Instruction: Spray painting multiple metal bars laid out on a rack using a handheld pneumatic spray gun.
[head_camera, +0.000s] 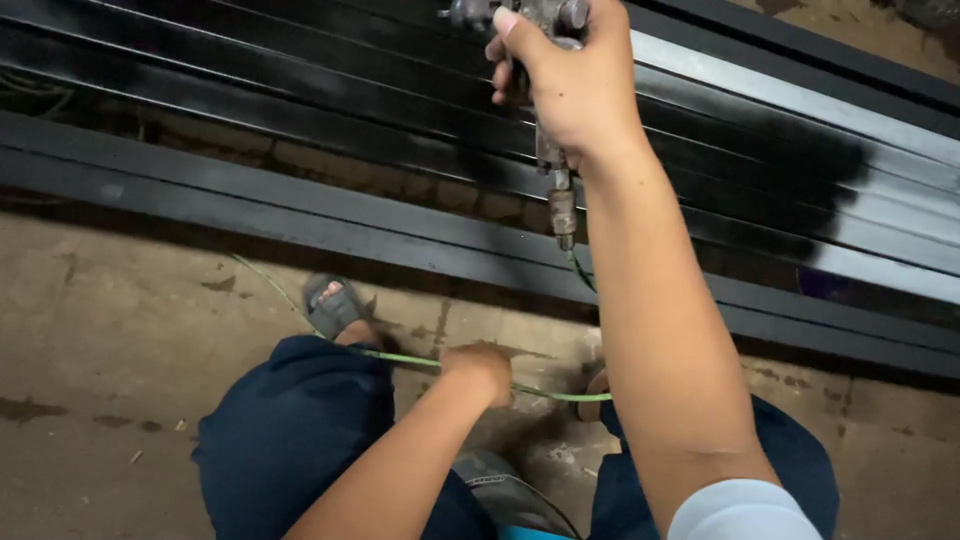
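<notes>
A bare concrete floor is seen below, marked with dark stains and small scraps; a strip of brick is glimpsed between the long bars; a grey sandal is worn on a foot planted on the floor just beside the nearest bar; dark blue trousers are seen over both bent knees; a pale sleeve edge is shown at the lower right.
</notes>
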